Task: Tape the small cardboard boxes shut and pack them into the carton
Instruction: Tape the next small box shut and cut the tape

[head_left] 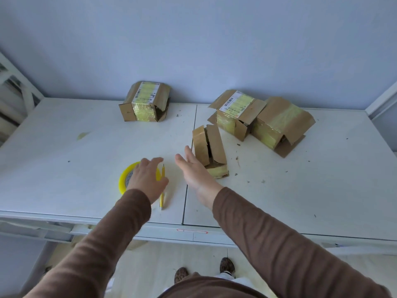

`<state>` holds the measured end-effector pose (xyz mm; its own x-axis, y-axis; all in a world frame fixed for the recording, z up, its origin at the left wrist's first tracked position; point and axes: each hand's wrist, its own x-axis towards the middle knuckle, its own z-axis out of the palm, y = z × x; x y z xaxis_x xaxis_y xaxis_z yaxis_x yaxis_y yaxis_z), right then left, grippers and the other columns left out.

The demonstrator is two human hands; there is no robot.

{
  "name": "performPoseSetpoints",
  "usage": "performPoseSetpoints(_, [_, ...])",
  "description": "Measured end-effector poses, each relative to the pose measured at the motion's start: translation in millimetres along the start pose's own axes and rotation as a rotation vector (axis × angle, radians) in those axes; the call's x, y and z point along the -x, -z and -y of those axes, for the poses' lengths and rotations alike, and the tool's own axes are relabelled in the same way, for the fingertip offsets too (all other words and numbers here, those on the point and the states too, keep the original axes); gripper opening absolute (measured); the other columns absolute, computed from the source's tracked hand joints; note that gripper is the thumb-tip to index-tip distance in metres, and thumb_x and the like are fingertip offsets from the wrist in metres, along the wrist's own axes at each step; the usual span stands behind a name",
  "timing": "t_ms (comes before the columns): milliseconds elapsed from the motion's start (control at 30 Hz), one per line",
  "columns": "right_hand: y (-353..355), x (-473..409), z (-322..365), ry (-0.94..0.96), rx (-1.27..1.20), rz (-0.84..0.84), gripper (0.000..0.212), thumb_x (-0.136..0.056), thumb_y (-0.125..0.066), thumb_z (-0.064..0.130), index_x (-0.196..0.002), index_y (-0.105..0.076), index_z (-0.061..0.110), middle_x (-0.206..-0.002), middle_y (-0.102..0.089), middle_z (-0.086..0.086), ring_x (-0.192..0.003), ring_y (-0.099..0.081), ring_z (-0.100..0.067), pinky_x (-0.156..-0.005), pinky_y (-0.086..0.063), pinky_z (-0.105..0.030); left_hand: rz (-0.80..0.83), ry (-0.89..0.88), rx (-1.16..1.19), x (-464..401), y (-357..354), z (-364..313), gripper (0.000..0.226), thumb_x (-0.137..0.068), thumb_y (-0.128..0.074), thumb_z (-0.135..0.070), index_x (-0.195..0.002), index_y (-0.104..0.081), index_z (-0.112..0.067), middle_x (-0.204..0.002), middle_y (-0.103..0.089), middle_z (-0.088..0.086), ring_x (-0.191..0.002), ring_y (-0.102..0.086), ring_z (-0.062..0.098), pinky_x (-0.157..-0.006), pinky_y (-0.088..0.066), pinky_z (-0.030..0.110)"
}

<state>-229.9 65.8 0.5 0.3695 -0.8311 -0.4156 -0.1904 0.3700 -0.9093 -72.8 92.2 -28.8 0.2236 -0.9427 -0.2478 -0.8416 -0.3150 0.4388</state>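
Now: L hand [146,179] spread, fingers relaxed, over yellow tape roll [124,179] w/ pen [162,186] just beside it. R hand [194,168] flat, fingers straight, beside nearest small box [211,151], flaps untaped; contact unclear. Three more boxes at rear of white table [64,158]: one left [145,102], two touching right [236,115] [281,123].

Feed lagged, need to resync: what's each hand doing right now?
Left hand: open, fingers spread over the tape roll, holding nothing.
Right hand: open, fingers straight beside the nearest box, holding nothing.
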Motion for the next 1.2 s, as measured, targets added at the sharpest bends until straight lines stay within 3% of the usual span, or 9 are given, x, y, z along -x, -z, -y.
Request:
performPoseSetpoints(200, [-13, -5, -3, -0.012, 0.024, 0.022, 0.071, -0.108, -0.04, 0.046, -0.163, 0.001, 0.032, -0.17, 0.009, 0.014, -0.157, -0.001, -0.01, -0.127, -0.01, -0.038, 0.238, 0.047, -0.185, -7, -4, 10, 0.088, -0.084, -0.064, -0.023, -0.158, -0.018, -0.031, -0.154, -0.038, 0.009, -0.137, -0.047, 0.031, -0.107, -0.043, 0.041])
performPoseSetpoints(333, [-11, -9, -4, -0.102, -0.015, 0.017, 0.071, -0.108, -0.042, 0.041, -0.163, 0.002, 0.031, -0.171, 0.003, 0.008, -0.157, -0.009, -0.017, -0.123, -0.016, -0.038, 0.126, 0.029, -0.207, -9, -2, 7, 0.072, -0.083, -0.068, -0.026, -0.147, -0.035, -0.029, -0.117, -0.06, 0.007, -0.108, -0.063, 0.031, -0.085, -0.052, 0.038])
performPoseSetpoints(433, [-7, -7, -4, -0.15, 0.05, 0.021, 0.067, -0.109, -0.04, 0.038, -0.164, -0.006, 0.02, -0.17, -0.013, 0.0, -0.155, -0.02, -0.022, -0.121, -0.021, -0.038, 0.07, 0.054, 0.056, -8, 7, 3, 0.069, -0.081, -0.076, -0.028, -0.141, -0.043, -0.031, -0.096, -0.059, 0.003, -0.091, -0.059, 0.027, -0.075, -0.044, 0.031])
performPoseSetpoints(533, [-6, 2, -3, -0.113, 0.111, 0.0, 0.048, -0.108, -0.038, 0.035, -0.145, -0.048, 0.007, -0.123, -0.063, -0.013, -0.109, -0.064, -0.025, -0.096, -0.05, -0.039, 0.085, 0.081, 0.455, -6, 19, -7, 0.08, -0.066, -0.08, -0.037, -0.139, -0.049, -0.037, -0.111, -0.066, 0.005, -0.098, -0.064, 0.028, -0.083, -0.05, 0.036])
performPoseSetpoints(633, [0, 18, 10, 0.044, 0.245, -0.046, 0.043, -0.106, -0.041, 0.046, -0.125, -0.066, 0.017, -0.097, -0.074, -0.004, -0.076, -0.074, -0.016, -0.072, -0.062, -0.033, 0.092, 0.069, 0.687, 2, 27, -17, 0.087, -0.052, -0.08, -0.048, -0.134, -0.053, -0.039, -0.11, -0.071, 0.007, -0.101, -0.068, 0.033, -0.09, -0.056, 0.051])
performPoseSetpoints(700, [10, 27, 22, 0.165, 0.496, -0.1, 0.043, -0.105, -0.045, 0.048, -0.129, -0.064, 0.017, -0.087, -0.076, -0.005, -0.07, -0.074, -0.016, -0.07, -0.062, -0.033, 0.065, 0.036, 0.728, 5, 31, -26, 0.091, -0.05, -0.08, -0.053, -0.136, -0.053, -0.037, -0.109, -0.071, 0.007, -0.101, -0.067, 0.032, -0.092, -0.056, 0.051])
performPoseSetpoints(867, [31, 26, 36, 0.408, 1.073, -0.268, 0.032, -0.106, -0.046, 0.038, -0.089, -0.06, 0.016, -0.073, -0.065, 0.003, -0.067, -0.062, -0.019, -0.061, -0.048, -0.034, 0.043, -0.013, 0.774, 11, 36, -49, 0.074, -0.05, -0.08, -0.055, -0.12, -0.06, -0.04, -0.101, -0.072, 0.008, -0.094, -0.067, 0.032, -0.081, -0.055, 0.048])
performPoseSetpoints(1033, [44, 31, 39, 0.626, 0.994, -0.352, 0.02, -0.103, -0.056, 0.028, -0.088, -0.045, 0.02, -0.077, -0.056, 0.005, -0.063, -0.05, -0.018, -0.052, -0.032, -0.03, 0.088, -0.015, 0.881, 13, 42, -61, 0.046, -0.059, -0.082, -0.043, -0.103, -0.069, -0.038, -0.098, -0.072, 0.01, -0.091, -0.072, 0.037, -0.086, -0.057, 0.063])
performPoseSetpoints(1200, [50, 33, 45, 0.782, 1.083, -0.435, 0.009, -0.099, -0.056, 0.016, -0.099, -0.046, 0.018, -0.084, -0.055, 0.001, -0.071, -0.046, -0.021, -0.054, -0.033, -0.033, 0.066, 0.011, 0.937, 21, 46, -70, 0.032, -0.06, -0.078, -0.035, -0.092, -0.074, -0.033, -0.115, -0.057, 0.0, -0.097, -0.066, 0.021, -0.082, -0.059, 0.043])
